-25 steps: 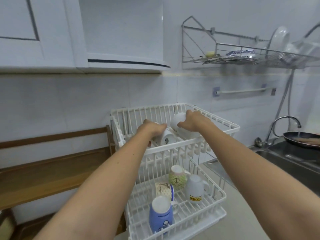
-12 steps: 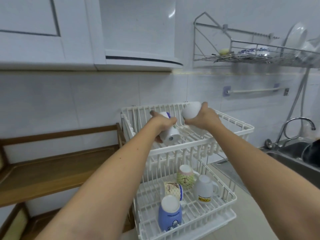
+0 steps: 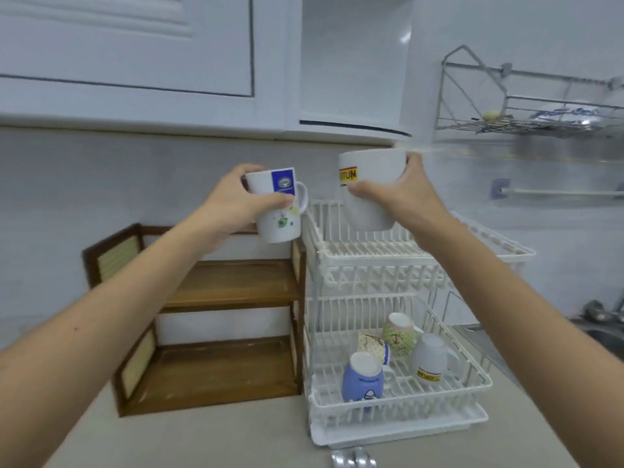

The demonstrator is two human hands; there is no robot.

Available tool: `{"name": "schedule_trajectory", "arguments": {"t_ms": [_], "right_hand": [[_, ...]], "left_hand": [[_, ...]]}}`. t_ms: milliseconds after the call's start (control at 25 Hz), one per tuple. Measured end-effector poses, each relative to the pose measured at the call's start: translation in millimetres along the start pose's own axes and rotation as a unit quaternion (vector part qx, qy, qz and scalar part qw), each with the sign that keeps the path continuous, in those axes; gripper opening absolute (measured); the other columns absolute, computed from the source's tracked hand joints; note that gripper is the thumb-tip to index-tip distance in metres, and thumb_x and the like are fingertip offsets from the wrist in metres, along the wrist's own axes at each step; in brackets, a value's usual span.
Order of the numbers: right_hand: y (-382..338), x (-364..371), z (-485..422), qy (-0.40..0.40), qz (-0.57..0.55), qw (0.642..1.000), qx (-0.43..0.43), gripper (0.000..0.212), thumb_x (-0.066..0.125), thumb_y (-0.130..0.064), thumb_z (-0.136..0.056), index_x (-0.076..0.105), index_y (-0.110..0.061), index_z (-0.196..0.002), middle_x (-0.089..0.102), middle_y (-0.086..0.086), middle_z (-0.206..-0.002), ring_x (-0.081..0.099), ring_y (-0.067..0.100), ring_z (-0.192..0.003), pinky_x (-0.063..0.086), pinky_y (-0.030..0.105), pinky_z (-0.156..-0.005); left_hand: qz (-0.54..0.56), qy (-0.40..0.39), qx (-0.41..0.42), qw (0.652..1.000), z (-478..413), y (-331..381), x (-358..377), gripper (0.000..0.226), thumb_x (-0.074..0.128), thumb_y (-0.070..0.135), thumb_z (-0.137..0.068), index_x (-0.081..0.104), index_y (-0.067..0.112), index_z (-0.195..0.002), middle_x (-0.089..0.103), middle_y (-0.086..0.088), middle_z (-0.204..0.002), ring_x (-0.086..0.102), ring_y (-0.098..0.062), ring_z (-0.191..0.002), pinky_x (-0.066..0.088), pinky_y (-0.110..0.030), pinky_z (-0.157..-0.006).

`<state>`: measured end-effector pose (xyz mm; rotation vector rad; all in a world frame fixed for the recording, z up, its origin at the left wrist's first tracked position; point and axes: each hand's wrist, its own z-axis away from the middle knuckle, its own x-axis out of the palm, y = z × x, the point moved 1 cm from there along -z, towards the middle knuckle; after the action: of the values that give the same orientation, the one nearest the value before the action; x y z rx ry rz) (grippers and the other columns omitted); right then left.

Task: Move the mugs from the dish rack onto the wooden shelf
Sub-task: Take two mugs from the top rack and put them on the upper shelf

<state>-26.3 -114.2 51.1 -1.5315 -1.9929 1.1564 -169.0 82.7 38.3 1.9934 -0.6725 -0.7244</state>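
Above the dish rack (image 3: 378, 261), each hand's grip wraps a mug by its body, left hand (image 3: 233, 204) on the blue-labelled mug (image 3: 278, 211), right hand (image 3: 395, 194) on the white mug (image 3: 368, 190); probably ceramic, they look stiff, smooth and breakable, bound for the wooden shelf (image 3: 233, 282) at left.

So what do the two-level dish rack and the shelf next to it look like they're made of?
The dish rack looks like white plastic or plastic-coated wire: thin, uniform, slightly glossy bars; which one is unclear. The shelf looks like brown stained wood with a smooth finish and faint grain on the boards, and paler woven-looking panels in its sides.
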Motion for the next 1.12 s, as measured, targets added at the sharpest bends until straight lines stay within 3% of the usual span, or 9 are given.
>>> {"name": "schedule_trajectory", "arguments": {"t_ms": [160,280,440,640,840,1120], "right_hand": [[-1,81,25,-0.096,-0.043,0.994,0.008,0.087,0.087,-0.042,-0.044,0.040,-0.023,-0.116,0.059,-0.009,-0.100,0.060,0.002,-0.086,0.048,0.013,-0.053],[13,145,32,-0.137,-0.035,0.989,0.038,0.092,0.087,-0.042,-0.044,0.037,-0.025,-0.119,0.056,-0.011,-0.101,0.059,0.004,-0.088,0.051,0.021,-0.062],[32,224,20,-0.169,0.025,0.983,0.072,0.097,0.086,-0.041,-0.049,0.030,-0.023,-0.126,0.053,-0.005,-0.104,0.057,0.018,-0.094,0.051,0.029,-0.068],[73,305,4,-0.130,0.086,0.981,0.116,0.097,0.087,-0.035,-0.054,0.027,-0.020,-0.129,0.057,0.010,-0.117,0.057,0.031,-0.108,0.052,0.038,-0.081],[106,350,-9,-0.100,0.133,0.976,0.143,0.098,0.085,-0.045,-0.053,0.025,-0.023,-0.127,0.054,0.008,-0.124,0.055,0.033,-0.111,0.050,0.043,-0.082],[131,371,-14,-0.075,0.146,0.973,0.163,0.104,0.087,-0.043,-0.051,0.024,-0.027,-0.133,0.053,0.008,-0.129,0.053,0.034,-0.116,0.049,0.047,-0.088]], "left_hand": [[-0.109,0.001,-0.031,0.994,27,-32,-74,0.069,0.085,0.022,-0.064,0.048,0.027,-0.122,0.062,0.008,-0.102,0.062,-0.006,-0.091,0.054,-0.022,-0.062],[-0.172,0.032,-0.067,0.982,28,-62,-122,0.071,0.088,0.029,-0.058,0.050,0.030,-0.118,0.063,0.012,-0.101,0.062,-0.002,-0.086,0.049,-0.017,-0.061],[-0.236,0.087,-0.113,0.961,9,-108,-167,0.077,0.088,0.028,-0.057,0.048,0.020,-0.122,0.063,-0.001,-0.110,0.062,-0.018,-0.094,0.053,-0.030,-0.073],[-0.298,0.131,-0.132,0.936,-27,-163,-184,0.085,0.087,0.031,-0.058,0.044,0.017,-0.129,0.063,-0.007,-0.118,0.061,-0.026,-0.105,0.054,-0.034,-0.083],[-0.246,0.145,-0.136,0.949,-57,-212,-174,0.078,0.086,0.029,-0.059,0.045,0.018,-0.125,0.063,-0.005,-0.119,0.060,-0.023,-0.107,0.050,-0.030,-0.082],[-0.214,0.132,-0.154,0.956,-76,-239,-170,0.073,0.085,0.023,-0.062,0.046,0.016,-0.124,0.060,-0.006,-0.121,0.057,-0.024,-0.110,0.044,-0.027,-0.078]]}}
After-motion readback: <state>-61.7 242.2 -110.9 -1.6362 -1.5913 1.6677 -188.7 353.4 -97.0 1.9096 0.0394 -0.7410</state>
